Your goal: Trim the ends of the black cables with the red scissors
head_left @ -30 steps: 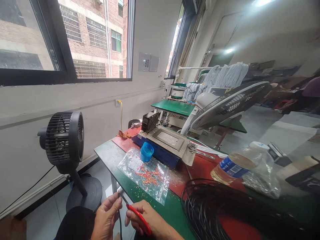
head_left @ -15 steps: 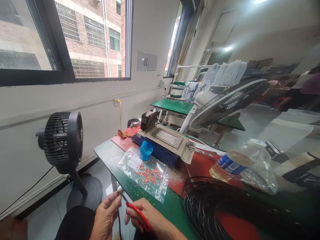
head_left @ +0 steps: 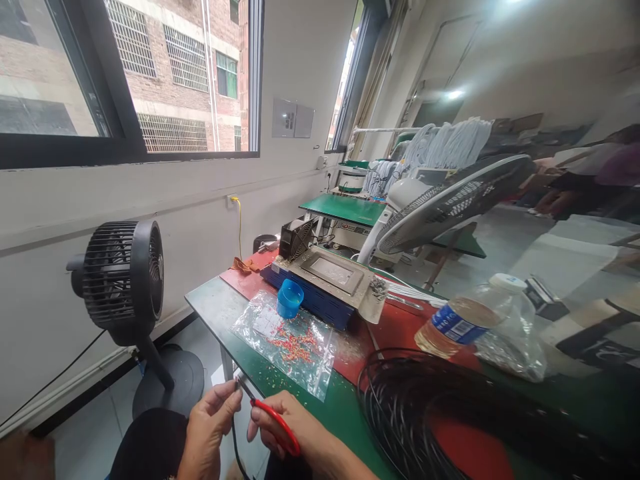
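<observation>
My left hand (head_left: 211, 421) is closed, thumb and fingers pinching a thin black cable (head_left: 235, 440) close to its end. The rest of that cable hangs down in front of my legs. My right hand (head_left: 305, 430) is closed around the red handles of scissors (head_left: 274, 415). Their blades point up and left and reach the cable end at my left fingertips. Whether the blades touch the cable I cannot make out. Both hands are just off the near edge of the table. A clear plastic bag (head_left: 323, 380) with small red and yellowish scraps (head_left: 295, 345) lies beyond them.
A blue cup (head_left: 290, 300) stands by a blue-sided heating device (head_left: 320, 303) with a small fan behind it. Coiled black cable (head_left: 395, 413) and a bottle of yellowish liquid (head_left: 457, 327) are at right. A black floor fan (head_left: 123, 273) stands left. People are in the right background.
The view has shifted slightly. My hands keep the same pose, with the cable in the left and the scissors in the right.
</observation>
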Motion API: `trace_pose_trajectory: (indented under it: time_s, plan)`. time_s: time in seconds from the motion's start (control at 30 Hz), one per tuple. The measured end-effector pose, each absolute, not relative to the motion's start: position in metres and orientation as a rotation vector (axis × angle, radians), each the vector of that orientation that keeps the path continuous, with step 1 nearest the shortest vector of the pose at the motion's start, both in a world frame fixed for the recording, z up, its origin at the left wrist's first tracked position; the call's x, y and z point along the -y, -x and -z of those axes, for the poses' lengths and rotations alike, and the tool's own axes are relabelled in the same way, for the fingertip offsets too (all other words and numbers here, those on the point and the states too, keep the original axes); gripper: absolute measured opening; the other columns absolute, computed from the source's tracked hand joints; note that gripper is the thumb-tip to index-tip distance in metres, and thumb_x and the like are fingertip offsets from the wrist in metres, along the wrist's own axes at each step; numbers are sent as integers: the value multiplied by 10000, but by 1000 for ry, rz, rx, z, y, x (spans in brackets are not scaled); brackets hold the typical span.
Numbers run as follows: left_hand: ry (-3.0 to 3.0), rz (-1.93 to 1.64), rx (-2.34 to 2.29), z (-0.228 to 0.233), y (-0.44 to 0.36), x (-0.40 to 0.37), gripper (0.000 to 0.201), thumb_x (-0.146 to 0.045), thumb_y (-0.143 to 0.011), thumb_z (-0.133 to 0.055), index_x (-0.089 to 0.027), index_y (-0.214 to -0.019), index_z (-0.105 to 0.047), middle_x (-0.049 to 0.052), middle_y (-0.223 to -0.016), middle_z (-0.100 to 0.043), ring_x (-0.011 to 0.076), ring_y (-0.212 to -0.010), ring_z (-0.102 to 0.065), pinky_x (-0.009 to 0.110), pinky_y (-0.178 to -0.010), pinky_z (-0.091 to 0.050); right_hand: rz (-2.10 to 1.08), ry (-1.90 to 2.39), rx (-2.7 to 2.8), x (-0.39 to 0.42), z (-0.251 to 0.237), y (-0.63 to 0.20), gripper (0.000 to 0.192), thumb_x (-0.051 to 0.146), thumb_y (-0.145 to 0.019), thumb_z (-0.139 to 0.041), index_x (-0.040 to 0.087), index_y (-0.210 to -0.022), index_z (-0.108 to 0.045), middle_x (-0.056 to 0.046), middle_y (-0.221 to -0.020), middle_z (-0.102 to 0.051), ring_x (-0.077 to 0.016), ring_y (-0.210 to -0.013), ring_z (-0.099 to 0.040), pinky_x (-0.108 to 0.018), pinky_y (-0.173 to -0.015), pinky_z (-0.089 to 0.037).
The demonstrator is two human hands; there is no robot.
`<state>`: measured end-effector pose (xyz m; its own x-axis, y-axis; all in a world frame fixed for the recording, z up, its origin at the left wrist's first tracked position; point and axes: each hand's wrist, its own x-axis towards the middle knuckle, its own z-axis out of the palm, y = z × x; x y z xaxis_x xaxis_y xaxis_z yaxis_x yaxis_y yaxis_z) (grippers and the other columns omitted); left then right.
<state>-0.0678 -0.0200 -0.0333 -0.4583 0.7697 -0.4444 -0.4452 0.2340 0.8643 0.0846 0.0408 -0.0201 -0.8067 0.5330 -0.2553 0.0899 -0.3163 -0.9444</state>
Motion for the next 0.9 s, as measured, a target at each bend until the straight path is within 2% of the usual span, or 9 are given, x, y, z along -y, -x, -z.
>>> trace_pose_trajectory:
  time_s: [0.33,0.53,0.73,0.9]
  plan:
    - [-345,-1449,-1384,34,64,20,357,-351,-551,-768,-166,-843,-680,10,-689,-664,129,-643,-560,247,-589,-396,-2189,759,1502,-36,20,-81,496,573,-729,-587,83,-684,-653,54,-404,-432,-24,-317,-333,-171,-351,-216]
    - [-254,-1453,-1477,41,67,23,370,-305,-506,-803,-137,-819,-699,16,-636,-661,112,-594,-552,209,-549,-434,-2196,733,1115,-46,7,-91,511,623,-780,-476,125,-714,-568,68,-449,-386,-37,-350,-333,-161,-332,-154]
    - [-49,-1501,-1257,22,67,23,256,-104,-621,-719,-137,-874,-692,-4,-641,-630,51,-553,-543,116,-478,-426,-2316,678,1456,-36,10,-87,530,592,-761,-530,77,-670,-623,40,-409,-442,-34,-321,-351,-161,-335,-234]
    - [-43,-1513,-1249,9,64,27,216,-54,-643,-682,-147,-837,-697,1,-664,-651,52,-548,-554,120,-489,-453,-2398,702,1427,-24,14,-80,514,580,-728,-578,73,-669,-631,38,-413,-450,-30,-326,-352,-160,-347,-273]
